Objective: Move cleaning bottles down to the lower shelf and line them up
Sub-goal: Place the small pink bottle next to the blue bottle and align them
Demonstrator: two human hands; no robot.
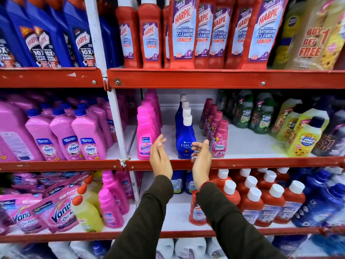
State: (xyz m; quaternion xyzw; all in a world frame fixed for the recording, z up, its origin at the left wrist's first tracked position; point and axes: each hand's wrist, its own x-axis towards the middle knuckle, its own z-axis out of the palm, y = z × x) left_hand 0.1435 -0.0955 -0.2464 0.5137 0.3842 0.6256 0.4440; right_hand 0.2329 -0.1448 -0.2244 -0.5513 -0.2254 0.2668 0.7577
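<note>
A row of blue Ujala bottles (184, 141) with white caps stands on the middle shelf (242, 143), running front to back. My left hand (160, 157) hovers just left of the front blue bottle, fingers apart, holding nothing. On that bottle's right my right hand (201, 156) is also empty, its fingertips crossing the lower right of the label. A row of pink Vanish bottles (145, 133) stands to the left and a row of pink Comfort bottles (219, 141) to the right. On the lower shelf (175, 215), red Harpic bottles (257, 200) with white caps stand behind my right arm.
Red Harpic Bathroom Cleaner bottles (183, 32) fill the top shelf, blue Harpic bottles (46, 34) to their left. Green and yellow Max Kleen bottles (302, 139) stand at the middle right. Pink Shakti bottles (65, 135) crowd the left bay. Vanish pouches (46, 208) and yellow bottles (87, 212) lie lower left.
</note>
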